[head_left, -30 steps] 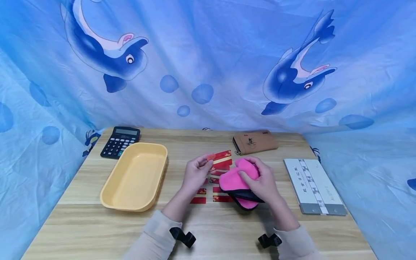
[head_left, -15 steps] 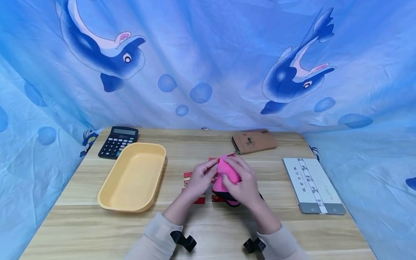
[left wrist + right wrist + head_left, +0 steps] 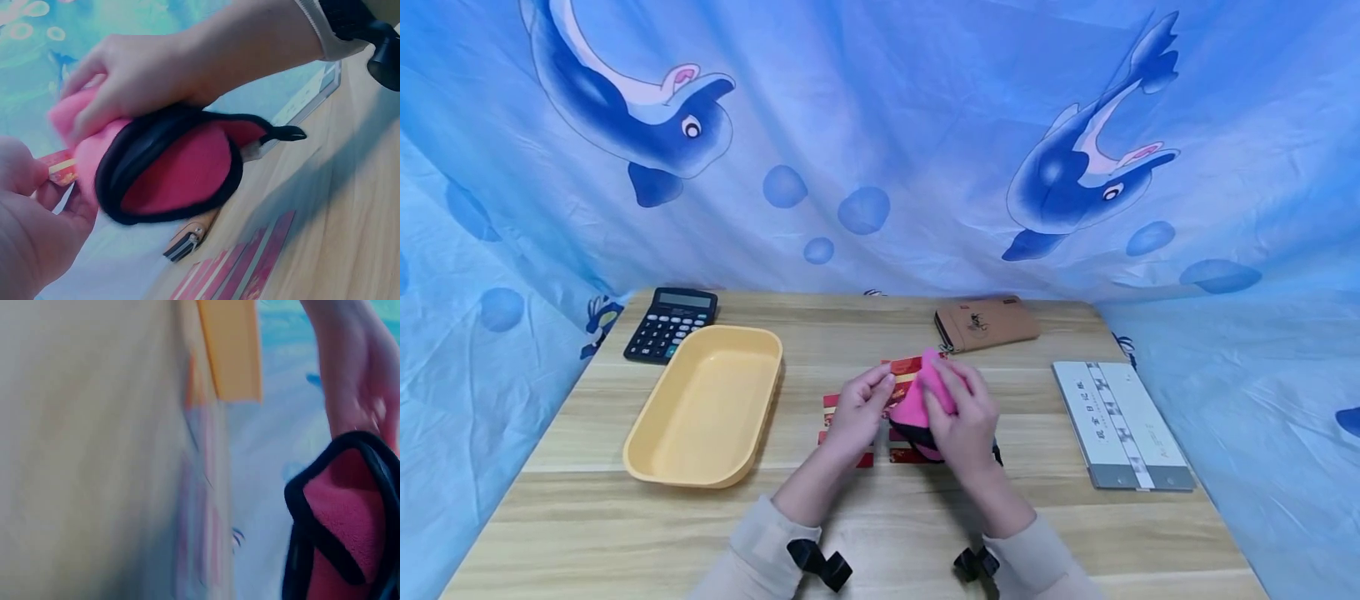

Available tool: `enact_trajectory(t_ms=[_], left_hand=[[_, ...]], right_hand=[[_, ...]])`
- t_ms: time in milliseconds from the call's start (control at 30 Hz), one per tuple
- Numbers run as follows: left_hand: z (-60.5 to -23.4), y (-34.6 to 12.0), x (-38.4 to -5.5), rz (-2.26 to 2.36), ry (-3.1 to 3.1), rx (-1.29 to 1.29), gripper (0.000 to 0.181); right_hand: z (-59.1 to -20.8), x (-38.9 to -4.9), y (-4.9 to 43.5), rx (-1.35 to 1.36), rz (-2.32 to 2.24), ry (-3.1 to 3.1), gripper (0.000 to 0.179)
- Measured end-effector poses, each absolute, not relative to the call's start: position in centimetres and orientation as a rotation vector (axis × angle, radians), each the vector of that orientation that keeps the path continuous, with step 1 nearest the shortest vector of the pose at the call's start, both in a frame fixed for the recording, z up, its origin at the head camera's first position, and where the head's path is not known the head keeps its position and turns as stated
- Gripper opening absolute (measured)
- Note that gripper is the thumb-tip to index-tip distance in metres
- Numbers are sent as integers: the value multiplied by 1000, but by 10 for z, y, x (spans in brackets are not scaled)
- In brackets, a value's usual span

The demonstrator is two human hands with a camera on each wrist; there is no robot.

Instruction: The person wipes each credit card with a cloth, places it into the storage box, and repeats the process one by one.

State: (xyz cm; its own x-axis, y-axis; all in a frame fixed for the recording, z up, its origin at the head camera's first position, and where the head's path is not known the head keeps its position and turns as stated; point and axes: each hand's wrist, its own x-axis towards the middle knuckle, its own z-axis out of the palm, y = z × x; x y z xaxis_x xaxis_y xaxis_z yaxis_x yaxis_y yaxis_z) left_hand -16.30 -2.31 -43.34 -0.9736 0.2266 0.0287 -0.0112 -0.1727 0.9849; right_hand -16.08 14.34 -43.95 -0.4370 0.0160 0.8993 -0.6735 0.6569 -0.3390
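Note:
My left hand point(image 3: 859, 412) pinches a red card with a gold band point(image 3: 61, 169) by its left edge. My right hand point(image 3: 967, 421) grips a soft pink mitt-like piece with black edging point(image 3: 913, 408), its fingers bent over the pink cloth at the card's right side. In the left wrist view, the pink piece's black-rimmed mouth gapes toward the camera, and a small black loop sticks out at its end. Several more red-and-gold cards point(image 3: 910, 457) lie on the table under the hands, partly hidden by them and by the pink piece.
A yellow tray point(image 3: 778, 354) stands on the left, with a black calculator point(image 3: 670, 325) behind it. At the back right lies a brown zip wallet point(image 3: 988, 323). A white-and-grey notebook point(image 3: 1120, 425) is on the right of the wooden table point(image 3: 587, 533). A blue dolphin curtain hangs behind.
My right hand has carried the pink piece left, up against the card in the left hand. The pink piece now bunches within the right fingers. The left hand stays nearly in place, still pinching the card.

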Motion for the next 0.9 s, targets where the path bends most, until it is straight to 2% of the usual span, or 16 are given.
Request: enact_trajectory(t_ms=[133,500,733,900], left_hand=[[-431,-25,-163,2316,1904,222,39],[-434,-14,-157,2345,1882,257,38],[-428,-20,-156,2420,1787,160,37],[-427,-19,-156,2418,1753,238,38]], right_hand=[[-433,-164,151,443,904,-1951,37],[-421,-154,128,630,1066,-2025,34],[-420,-161,148,463,970,-2028,34],[-422,-160,147,448,907,-2048,34]])
